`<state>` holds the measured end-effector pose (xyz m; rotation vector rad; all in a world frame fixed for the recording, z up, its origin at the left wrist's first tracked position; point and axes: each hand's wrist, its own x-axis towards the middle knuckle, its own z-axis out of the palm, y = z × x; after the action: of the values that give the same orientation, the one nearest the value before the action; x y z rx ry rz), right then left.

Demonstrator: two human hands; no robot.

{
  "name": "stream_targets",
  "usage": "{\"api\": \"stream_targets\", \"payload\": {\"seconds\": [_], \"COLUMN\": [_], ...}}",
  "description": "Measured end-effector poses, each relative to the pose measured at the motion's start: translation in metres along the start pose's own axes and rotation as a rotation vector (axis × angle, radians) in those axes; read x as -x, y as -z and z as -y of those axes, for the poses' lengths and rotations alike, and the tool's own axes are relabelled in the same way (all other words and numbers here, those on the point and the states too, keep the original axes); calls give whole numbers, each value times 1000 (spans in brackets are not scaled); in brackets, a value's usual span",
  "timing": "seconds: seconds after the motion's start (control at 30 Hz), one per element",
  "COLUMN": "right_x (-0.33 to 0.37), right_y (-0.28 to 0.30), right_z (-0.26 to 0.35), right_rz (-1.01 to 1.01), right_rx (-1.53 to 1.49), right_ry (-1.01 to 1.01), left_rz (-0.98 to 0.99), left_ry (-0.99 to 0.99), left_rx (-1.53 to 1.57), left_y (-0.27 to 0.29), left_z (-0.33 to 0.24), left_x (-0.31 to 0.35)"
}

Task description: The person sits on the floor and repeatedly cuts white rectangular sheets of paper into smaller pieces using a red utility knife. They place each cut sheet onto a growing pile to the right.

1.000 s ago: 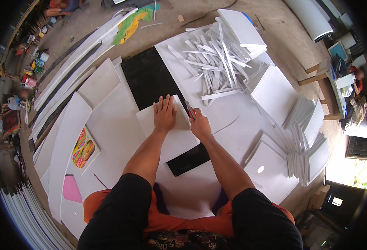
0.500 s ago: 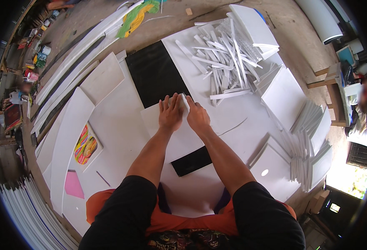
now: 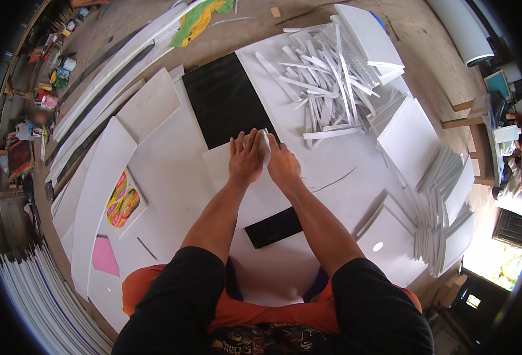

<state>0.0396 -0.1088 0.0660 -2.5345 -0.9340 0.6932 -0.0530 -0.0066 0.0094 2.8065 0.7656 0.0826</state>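
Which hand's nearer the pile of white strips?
Right. In the picture, the right hand is below and left of the pile of white strips; the left hand is farther left.

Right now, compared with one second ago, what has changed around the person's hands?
The right hand moved leftward to meet the left hand over the white rectangular sheet; a white edge now shows between them. The red cutter held earlier is out of sight; release unclear. The heaped thin white strips and flat black panel stayed put.
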Motion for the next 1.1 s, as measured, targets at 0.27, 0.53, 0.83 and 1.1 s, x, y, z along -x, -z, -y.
{"api": "stream_targets", "payload": {"seconds": [0.27, 0.53, 0.83, 1.1], "right_x": [-1, -14, -3, 21], "right_y": [-1, 6, 23, 24], "right_z": [4, 35, 33, 19], "right_rz": [32, 100, 140, 168], "right_rx": [64, 78, 104, 158], "right_ry": [-1, -111, -57, -54], "left_rz": [-10, 48, -4, -28], "left_ry": [-3, -18, 17, 36], "left_rx": [-34, -75, -46, -76], "left_y": [-4, 7, -3, -8], "left_z": [1, -3, 0, -2], "left_x": [-1, -1, -2, -3]}}
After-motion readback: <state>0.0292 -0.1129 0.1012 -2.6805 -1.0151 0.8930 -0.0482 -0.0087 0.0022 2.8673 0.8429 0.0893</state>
